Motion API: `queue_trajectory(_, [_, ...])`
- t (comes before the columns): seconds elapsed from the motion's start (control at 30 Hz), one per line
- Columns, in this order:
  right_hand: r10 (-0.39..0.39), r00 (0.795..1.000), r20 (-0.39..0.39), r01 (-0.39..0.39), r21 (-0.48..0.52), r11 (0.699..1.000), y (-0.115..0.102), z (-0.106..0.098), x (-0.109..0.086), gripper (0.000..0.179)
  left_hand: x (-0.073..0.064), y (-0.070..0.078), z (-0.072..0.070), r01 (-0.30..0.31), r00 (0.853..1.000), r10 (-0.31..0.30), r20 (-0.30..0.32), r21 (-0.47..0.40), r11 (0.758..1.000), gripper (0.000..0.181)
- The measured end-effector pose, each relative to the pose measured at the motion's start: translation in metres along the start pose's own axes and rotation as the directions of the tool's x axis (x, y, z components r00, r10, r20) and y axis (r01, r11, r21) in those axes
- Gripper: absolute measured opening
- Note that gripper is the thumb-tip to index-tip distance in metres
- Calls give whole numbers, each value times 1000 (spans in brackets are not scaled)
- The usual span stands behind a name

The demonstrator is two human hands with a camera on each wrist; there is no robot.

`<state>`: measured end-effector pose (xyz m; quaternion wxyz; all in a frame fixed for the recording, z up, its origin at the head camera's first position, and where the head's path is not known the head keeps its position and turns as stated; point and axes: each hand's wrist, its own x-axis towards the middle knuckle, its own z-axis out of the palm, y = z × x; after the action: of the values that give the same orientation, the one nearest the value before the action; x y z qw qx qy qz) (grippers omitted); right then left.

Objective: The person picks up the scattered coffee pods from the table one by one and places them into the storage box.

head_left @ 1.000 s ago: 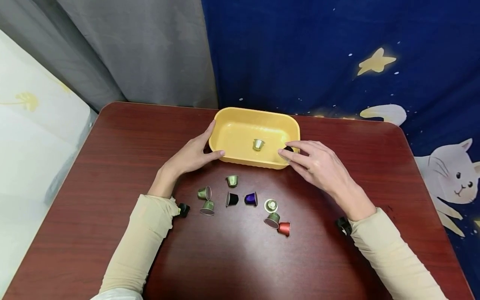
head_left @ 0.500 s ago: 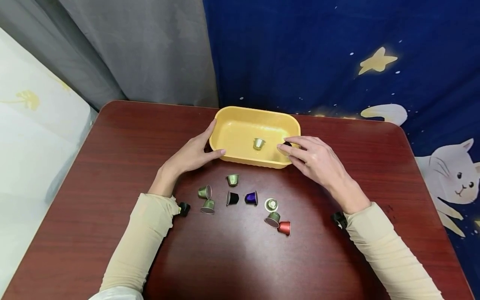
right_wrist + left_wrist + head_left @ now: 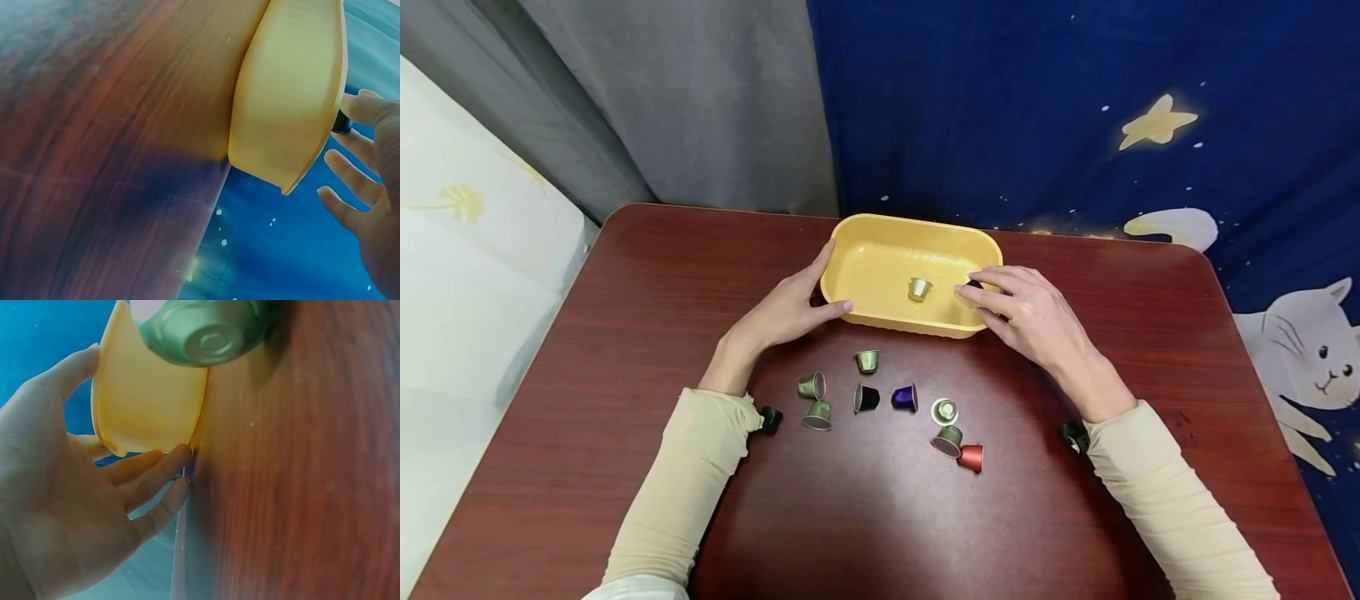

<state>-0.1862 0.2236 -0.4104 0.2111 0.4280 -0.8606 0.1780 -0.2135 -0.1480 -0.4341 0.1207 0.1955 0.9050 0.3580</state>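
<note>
My left hand (image 3: 782, 308) holds the left end of a yellow plastic tub (image 3: 880, 321), its thumb over the near rim. The left wrist view shows that hand's spread fingers (image 3: 165, 469) along the tub's end wall. Inside the tub lies a pale gold-green coffee capsule (image 3: 919, 289). Over the tub's right end, my right hand (image 3: 1033, 312) pinches a black coffee capsule (image 3: 342, 122) between thumb and fingers; most of it is hidden. Its other fingers are spread outside the tub in the right wrist view.
In front of the tub lie several green capsules (image 3: 868, 362), a black one (image 3: 867, 397), a purple one (image 3: 905, 397), a pale gold one (image 3: 946, 411) and a red one (image 3: 972, 457). Behind the table (image 3: 880, 525) hang grey and blue curtains (image 3: 1000, 108).
My right hand has shifted slightly away from me over the tub's right end, with the black capsule still pinched. The left hand, the tub and the capsules on the table stay put.
</note>
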Motion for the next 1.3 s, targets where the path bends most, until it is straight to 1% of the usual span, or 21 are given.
queue_trajectory(0.2, [8,1000,10,-8,-4,1000,2,2,7,45,0,1,-1,1,1000,-1,-1,0,1000,98])
queue_trajectory(0.6, [28,999,-32,-27,24,999,6,11,15,46,-1,2,-1,-4,1000,4,0,-7,1000,98])
queue_trajectory(1.0, [45,999,-8,-45,22,999,6,20,21,43,-1,1,-2,5,1000,-5,-3,-6,1000,98])
queue_trajectory(1.3, [68,997,41,-69,8,998,5,26,26,39,-1,1,0,12,1000,-12,-7,-13,1000,98])
